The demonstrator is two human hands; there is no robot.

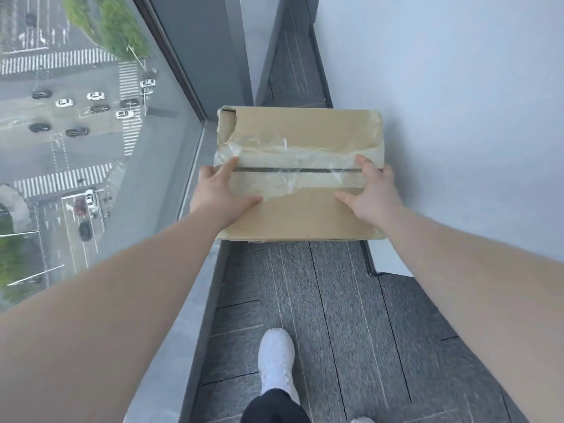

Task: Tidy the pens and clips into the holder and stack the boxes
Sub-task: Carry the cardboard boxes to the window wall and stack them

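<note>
Two bare hands hold one cardboard box [300, 174] out over the grey carpeted floor [341, 315]: the left hand [218, 193] clasps its left side and the right hand [370, 193] its right side, thumbs lying on the top. Clear tape [290, 166] crosses the lid along a dark seam, torn and wrinkled; no writing can be read on it. The far left corner of the box is ripped open. A tall window [91, 132] fills the left, with a sill [171, 331] running beneath it, and a white wall [457, 117] stands close on the right, so the box nearly spans the passage. A white shoe [276, 358] is planted near, probably mid-step.
</note>
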